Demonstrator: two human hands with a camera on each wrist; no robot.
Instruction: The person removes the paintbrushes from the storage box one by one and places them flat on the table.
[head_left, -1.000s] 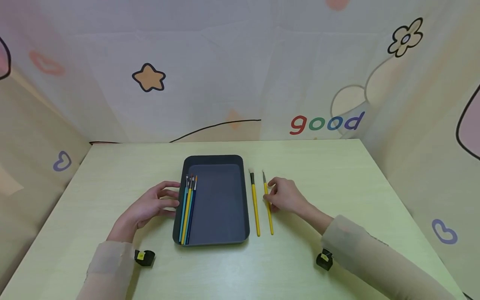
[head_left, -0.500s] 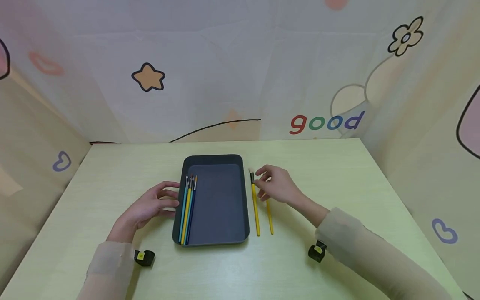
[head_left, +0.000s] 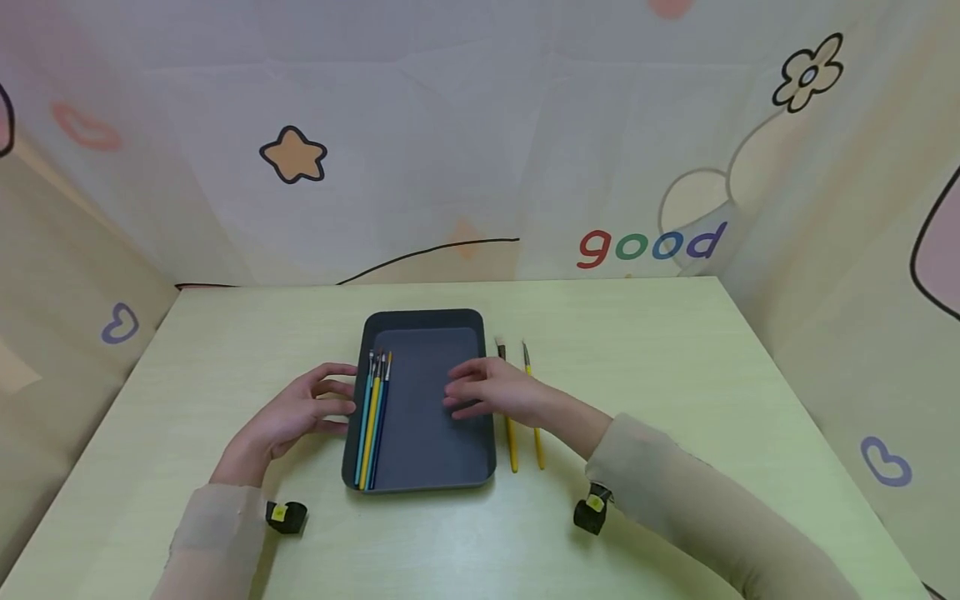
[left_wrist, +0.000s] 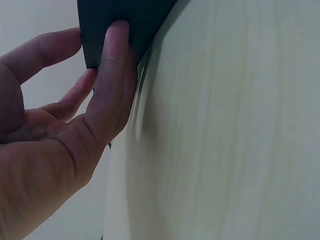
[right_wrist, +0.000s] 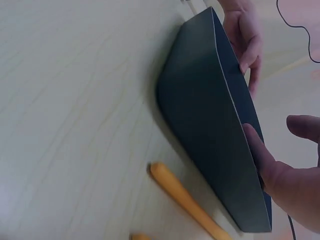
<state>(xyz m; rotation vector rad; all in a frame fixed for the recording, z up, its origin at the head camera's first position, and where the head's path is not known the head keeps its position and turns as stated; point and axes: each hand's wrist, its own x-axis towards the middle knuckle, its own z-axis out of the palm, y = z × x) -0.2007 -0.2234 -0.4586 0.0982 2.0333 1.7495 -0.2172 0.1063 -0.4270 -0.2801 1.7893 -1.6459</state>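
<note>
A dark grey tray (head_left: 420, 454) lies on the table with several paintbrushes (head_left: 372, 425) along its left inner side. Their handles are yellow, light blue and dark blue. My left hand (head_left: 296, 410) touches the tray's left wall, fingertips against the outside in the left wrist view. Over the tray's right half is my right hand (head_left: 495, 390), its fingers loosely extended and holding nothing. Beneath that hand and wrist, two yellow-handled paintbrushes, a thicker one (head_left: 512, 446) and a thinner one (head_left: 539, 450), lie on the table, partly hidden.
The pale wooden table (head_left: 660, 358) extends on both sides of the tray. Patterned cloth (head_left: 420, 150) hangs behind and at the sides. A small black box (head_left: 287, 517) sits by the left cuff, and another black box (head_left: 591, 510) hangs at the right cuff.
My right hand has left the thinner yellow paintbrush without lifting it and moved left, over the thicker one and above the tray. The left hand and the tray stay in place.
</note>
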